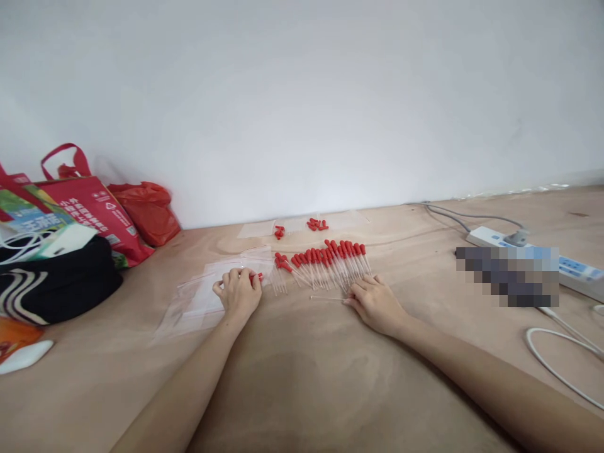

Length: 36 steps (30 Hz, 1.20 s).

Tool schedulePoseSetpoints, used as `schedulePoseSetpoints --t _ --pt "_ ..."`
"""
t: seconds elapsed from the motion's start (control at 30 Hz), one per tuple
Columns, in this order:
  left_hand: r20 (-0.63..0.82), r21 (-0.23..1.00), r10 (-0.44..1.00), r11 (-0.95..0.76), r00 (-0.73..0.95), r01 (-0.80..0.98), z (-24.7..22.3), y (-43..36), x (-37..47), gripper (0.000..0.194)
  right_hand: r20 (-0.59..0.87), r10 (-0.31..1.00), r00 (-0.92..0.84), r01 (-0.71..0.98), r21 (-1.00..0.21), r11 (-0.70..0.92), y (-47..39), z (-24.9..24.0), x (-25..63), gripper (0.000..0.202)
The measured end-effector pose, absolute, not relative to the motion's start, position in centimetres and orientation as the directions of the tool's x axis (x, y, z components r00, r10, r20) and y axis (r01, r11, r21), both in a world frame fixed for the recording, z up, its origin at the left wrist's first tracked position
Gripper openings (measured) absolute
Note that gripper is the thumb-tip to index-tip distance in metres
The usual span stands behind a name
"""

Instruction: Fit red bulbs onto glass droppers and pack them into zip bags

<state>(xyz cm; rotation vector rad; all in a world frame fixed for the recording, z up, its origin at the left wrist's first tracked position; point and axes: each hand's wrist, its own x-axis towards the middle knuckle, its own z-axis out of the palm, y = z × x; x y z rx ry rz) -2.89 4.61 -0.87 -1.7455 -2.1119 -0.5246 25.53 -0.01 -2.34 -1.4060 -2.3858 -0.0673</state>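
My left hand is closed on a small red rubber bulb, which pokes out past its fingertips over clear plastic zip bags. In my right hand, the fingers pinch a thin clear dropper tube that points left, lying low over the table. Just beyond both hands runs a row of droppers, clear tubes with red bulbs at their far ends. Farther back, loose red bulbs lie in a small group, and another cluster of red bulbs is to its left.
The wooden table meets a white wall. On the left stand a red shopping bag, a red plastic bag and a black pouch. A power strip and a white cable are on the right.
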Motion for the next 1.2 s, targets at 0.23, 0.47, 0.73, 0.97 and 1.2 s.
schedulePoseSetpoints --t 0.23,0.47,0.73,0.97,1.2 --pt "0.593 0.132 0.805 -0.064 -0.027 0.989 -0.9 3.8 -1.4 0.020 0.328 0.861 -0.387 0.799 -0.346 0.491 0.5 -1.8 24.7 0.025" --pt "0.535 0.174 0.789 -0.453 0.303 0.874 -2.0 2.1 2.0 0.023 0.304 0.895 -0.327 0.855 -0.308 0.417 0.7 -2.2 22.7 0.021" --pt "0.496 0.170 0.787 -0.501 0.366 0.848 -1.9 1.6 2.9 0.020 0.403 0.863 -0.304 0.814 -0.360 0.455 0.8 -2.7 22.8 0.020" --pt "0.519 0.162 0.738 -0.581 0.432 0.797 -1.7 1.2 3.4 0.016 0.413 0.861 -0.297 0.761 -0.443 0.475 0.8 -2.6 22.8 0.017" --pt "0.575 0.167 0.684 -0.636 0.450 0.753 -1.5 1.2 3.2 0.019 0.421 0.852 -0.311 0.676 -0.533 0.510 1.1 -2.9 23.0 0.019"
